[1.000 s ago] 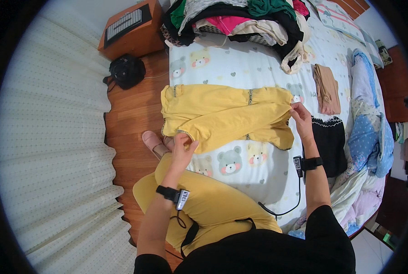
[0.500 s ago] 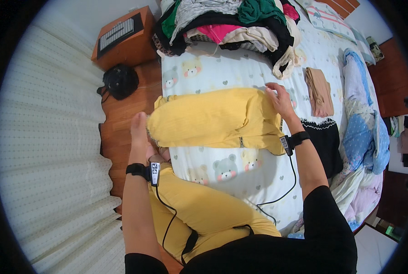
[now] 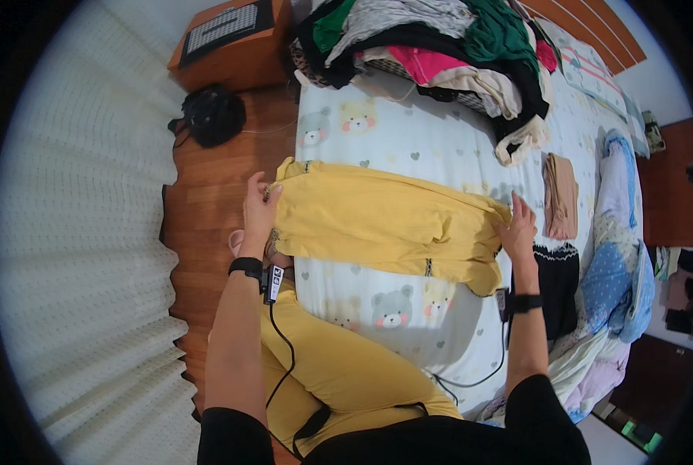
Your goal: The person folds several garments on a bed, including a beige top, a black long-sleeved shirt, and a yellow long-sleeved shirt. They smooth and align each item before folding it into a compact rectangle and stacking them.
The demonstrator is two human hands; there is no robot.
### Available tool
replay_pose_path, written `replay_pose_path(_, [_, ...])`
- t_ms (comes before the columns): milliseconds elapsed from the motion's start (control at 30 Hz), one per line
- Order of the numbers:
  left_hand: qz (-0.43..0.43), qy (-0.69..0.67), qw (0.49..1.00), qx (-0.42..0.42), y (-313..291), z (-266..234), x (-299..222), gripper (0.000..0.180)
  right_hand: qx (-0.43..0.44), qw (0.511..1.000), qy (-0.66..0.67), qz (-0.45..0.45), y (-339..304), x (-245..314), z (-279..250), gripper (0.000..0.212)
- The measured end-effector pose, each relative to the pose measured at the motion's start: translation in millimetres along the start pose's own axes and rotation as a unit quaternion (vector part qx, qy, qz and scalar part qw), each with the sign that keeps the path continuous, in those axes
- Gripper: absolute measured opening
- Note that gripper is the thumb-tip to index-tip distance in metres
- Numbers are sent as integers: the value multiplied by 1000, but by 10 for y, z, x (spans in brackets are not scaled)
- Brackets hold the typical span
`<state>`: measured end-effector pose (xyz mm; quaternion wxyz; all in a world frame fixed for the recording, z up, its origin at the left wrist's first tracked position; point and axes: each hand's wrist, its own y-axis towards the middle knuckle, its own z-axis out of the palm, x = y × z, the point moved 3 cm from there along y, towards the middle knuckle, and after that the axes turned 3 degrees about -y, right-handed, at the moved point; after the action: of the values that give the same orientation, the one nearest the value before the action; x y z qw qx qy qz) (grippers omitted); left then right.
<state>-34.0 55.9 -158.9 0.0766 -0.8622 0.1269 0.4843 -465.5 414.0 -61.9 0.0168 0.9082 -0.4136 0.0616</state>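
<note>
A yellow garment (image 3: pixel 377 217) lies stretched lengthwise across the bed, creased toward its right part, with dark patterned trim at its edges. At its left end, my left hand (image 3: pixel 259 209) has closed its thumb and fingers on the cloth edge. My right hand (image 3: pixel 520 229) grips the right end with bent fingers, and the cloth draws up toward its fingertips. Both wrists carry black straps with small cabled devices. Just beyond my right hand are a folded tan garment (image 3: pixel 561 198) and a black garment (image 3: pixel 555 279) with a pale wavy trim.
The bed (image 3: pixel 338 271) has a white bear-print sheet. A heap of clothes (image 3: pixel 447 54) covers its far end. A blue quilt (image 3: pixel 610 263) lies bunched along the right. To the left are a curtain (image 3: pixel 83 232), a black bag-like object (image 3: pixel 211 116) and an orange-brown cabinet (image 3: pixel 230 66).
My left hand has come up onto the garment's left edge. My right hand has moved lower at the right end. The garment now lies flatter and slopes down to the right. The view has shifted.
</note>
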Motion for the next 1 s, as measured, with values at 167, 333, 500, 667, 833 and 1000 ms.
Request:
replay_pose_path(167, [-295, 16, 943, 151, -135, 337, 703, 84, -65, 934, 33, -349, -534, 1382, 104, 79])
replay_pose_path(333, [-494, -360, 783, 116, -641, 426, 862, 62, 50, 903, 117, -411, -1022, 2652, 338, 74])
replay_pose_path(500, [-434, -332, 834, 73, -409, 251, 604, 58, 45, 896, 77, -434, -987, 3184, 686, 67])
replay_pose_path(667, [-291, -264, 916, 83, 538, 293, 324, 59, 38, 899, 64, -431, -991, 3173, 894, 62])
replay_pose_path(833, [-162, -123, 977, 70, 1055, 465, 566, 31, 36, 901, 66, -428, -988, 3189, 937, 65])
replay_pose_path(1000, [-423, -362, 827, -71, 505, 198, 1406, 25, 29, 900, 64, -430, -983, 3204, 931, 63])
